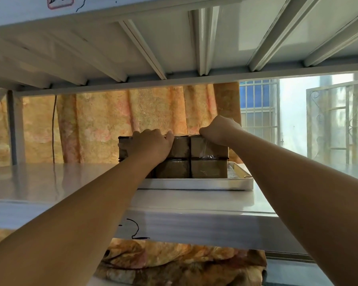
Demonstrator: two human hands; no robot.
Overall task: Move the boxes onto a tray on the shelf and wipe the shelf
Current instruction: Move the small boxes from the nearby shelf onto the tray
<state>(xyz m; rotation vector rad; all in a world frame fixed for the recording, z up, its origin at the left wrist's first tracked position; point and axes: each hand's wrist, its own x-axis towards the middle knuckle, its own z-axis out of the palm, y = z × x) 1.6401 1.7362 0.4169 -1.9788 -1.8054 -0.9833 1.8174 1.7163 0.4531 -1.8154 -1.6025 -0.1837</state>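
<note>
Brown cardboard boxes (pixel 209 156), wrapped in clear film, stand two high on a white tray (pixel 196 185) on the grey metal shelf (pixel 70 182). Left hand (pixel 153 144) lies over the upper left box, its grip curled round the top edge. Right hand (pixel 219 130) closes its grip on the upper right box's top. Orange patterned curtain (pixel 116 124) hangs behind.

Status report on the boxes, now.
Left hand and right hand both on top of the stacked boxes. Boxes on the tray on the shelf. Nothing in the way.
</note>
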